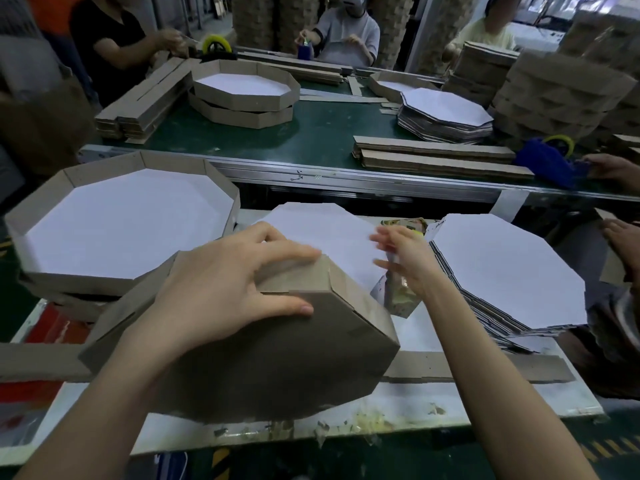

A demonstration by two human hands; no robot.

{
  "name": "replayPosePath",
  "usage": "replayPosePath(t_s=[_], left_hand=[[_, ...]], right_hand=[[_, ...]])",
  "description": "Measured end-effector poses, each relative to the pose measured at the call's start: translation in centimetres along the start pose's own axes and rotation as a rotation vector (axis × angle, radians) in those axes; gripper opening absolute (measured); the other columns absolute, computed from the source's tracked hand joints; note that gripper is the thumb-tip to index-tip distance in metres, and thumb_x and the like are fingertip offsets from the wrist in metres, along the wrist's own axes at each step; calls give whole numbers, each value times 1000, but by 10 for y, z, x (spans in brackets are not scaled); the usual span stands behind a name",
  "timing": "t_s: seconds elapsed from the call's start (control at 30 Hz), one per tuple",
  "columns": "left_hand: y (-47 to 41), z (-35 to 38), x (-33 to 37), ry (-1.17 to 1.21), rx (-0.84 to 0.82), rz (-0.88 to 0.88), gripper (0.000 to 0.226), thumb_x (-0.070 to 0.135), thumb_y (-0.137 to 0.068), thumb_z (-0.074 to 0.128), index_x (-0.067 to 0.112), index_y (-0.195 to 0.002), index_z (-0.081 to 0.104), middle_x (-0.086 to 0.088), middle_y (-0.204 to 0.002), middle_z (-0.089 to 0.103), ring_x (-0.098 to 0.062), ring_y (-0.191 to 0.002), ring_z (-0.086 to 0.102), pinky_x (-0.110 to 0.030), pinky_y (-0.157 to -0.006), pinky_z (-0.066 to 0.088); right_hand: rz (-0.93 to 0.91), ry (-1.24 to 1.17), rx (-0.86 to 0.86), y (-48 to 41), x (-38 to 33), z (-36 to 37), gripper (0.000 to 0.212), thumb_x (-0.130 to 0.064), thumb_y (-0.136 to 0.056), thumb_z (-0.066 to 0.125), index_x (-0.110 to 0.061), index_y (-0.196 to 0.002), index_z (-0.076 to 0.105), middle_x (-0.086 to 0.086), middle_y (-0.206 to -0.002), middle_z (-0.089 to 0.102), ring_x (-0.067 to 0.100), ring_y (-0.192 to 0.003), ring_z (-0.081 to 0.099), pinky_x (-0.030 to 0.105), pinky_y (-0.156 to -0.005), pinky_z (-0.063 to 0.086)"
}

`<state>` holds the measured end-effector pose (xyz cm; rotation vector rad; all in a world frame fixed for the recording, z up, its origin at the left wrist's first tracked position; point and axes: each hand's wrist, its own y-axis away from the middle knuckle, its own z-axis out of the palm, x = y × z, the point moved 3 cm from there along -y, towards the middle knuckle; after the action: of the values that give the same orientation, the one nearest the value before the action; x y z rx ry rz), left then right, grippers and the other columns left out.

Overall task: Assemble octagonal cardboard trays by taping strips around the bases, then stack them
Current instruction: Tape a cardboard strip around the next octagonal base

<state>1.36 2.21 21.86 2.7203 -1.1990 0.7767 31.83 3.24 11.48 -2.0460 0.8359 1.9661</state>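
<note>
A partly taped octagonal tray [277, 358] stands tilted on the white worktable, brown underside toward me and white inner face [322, 233] turned away. My left hand [235, 282] grips its upper wall, fingers over the rim and thumb on the outer strip. My right hand [405, 261] is blurred, fingers spread, just right of the tray above a tape dispenser [398, 301]; I see nothing held in it. Finished trays [121, 220] are stacked at the left. A stack of flat white octagonal bases [502, 271] lies at the right.
Brown cardboard strips [485, 370] lie along the table's front. Beyond a metal rail runs a green conveyor [322, 136] with more trays [242, 88], bases, strip piles and a blue tape dispenser [547, 161]. Other people work across it and at my right.
</note>
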Motion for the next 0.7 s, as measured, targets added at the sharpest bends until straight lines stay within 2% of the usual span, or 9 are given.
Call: replayPosePath(t_s=[0.1, 0.23, 0.37, 0.4, 0.47, 0.5, 0.53, 0.63, 0.7], left_hand=[[-6, 1, -4, 95, 21, -9, 57, 91, -54, 55, 67, -106, 56, 29, -108, 54, -1, -100, 54, -35, -82, 48], [-17, 3, -5, 91, 41, -22, 71, 87, -48, 63, 50, -108, 66, 35, -102, 57, -3, -101, 57, -38, -84, 50], [-21, 3, -8, 93, 47, -44, 73, 88, -44, 52, 53, -107, 64, 46, -95, 50, 2, -102, 55, -36, -84, 52], [-21, 3, -8, 95, 53, -46, 71, 89, -45, 51, 55, -105, 63, 47, -94, 50, 3, -102, 55, -36, -84, 52], [-22, 3, -9, 90, 58, -44, 69, 90, -46, 50, 57, -105, 62, 47, -96, 50, 2, -102, 54, -37, -84, 52], [-22, 3, -9, 84, 57, -42, 69, 91, -46, 49, 58, -106, 61, 47, -96, 50, 1, -103, 54, -38, -84, 52], [-23, 3, -9, 79, 55, -41, 69, 91, -47, 49, 58, -106, 61, 47, -97, 49, 0, -103, 54, -38, -84, 52], [-25, 3, -8, 67, 52, -43, 70, 91, -48, 49, 57, -108, 62, 47, -97, 49, 1, -103, 54, -38, -82, 53], [-27, 4, -7, 65, 41, -52, 71, 91, -47, 47, 58, -108, 61, 47, -98, 49, 1, -103, 53, -38, -82, 52]], right_hand=[[245, 283, 266, -35, 43, -45, 24, -13, -95, 48, -6, -114, 61, 18, -111, 61, 34, -97, 62, 35, -68, 51], [454, 497, 256, -57, 70, -69, 20, -4, -97, 46, 1, -113, 55, 20, -106, 60, 30, -71, 59, 33, -46, 49], [504, 386, 245, -70, 83, -72, 24, 0, -96, 51, 4, -119, 54, 24, -102, 60, 33, -72, 62, 36, -31, 48], [504, 377, 256, -73, 85, -72, 24, 0, -96, 52, 5, -119, 55, 25, -105, 61, 35, -77, 64, 40, -38, 53], [502, 387, 291, -81, 89, -75, 25, 0, -96, 51, 7, -120, 56, 26, -115, 62, 38, -96, 65, 51, -70, 59], [507, 370, 312, -83, 89, -75, 24, -1, -96, 51, 6, -118, 57, 25, -118, 62, 37, -100, 65, 49, -81, 57], [505, 313, 339, -83, 88, -75, 21, -2, -95, 52, 2, -114, 59, 22, -116, 64, 32, -96, 66, 44, -79, 57], [473, -31, 455, -73, 80, -70, 7, -6, -90, 53, -9, -88, 58, 10, -84, 64, 21, -61, 58, 26, -53, 45], [414, -257, 526, -64, 81, -68, 10, -7, -88, 50, -11, -79, 55, 7, -77, 58, 20, -59, 55, 27, -53, 44]])
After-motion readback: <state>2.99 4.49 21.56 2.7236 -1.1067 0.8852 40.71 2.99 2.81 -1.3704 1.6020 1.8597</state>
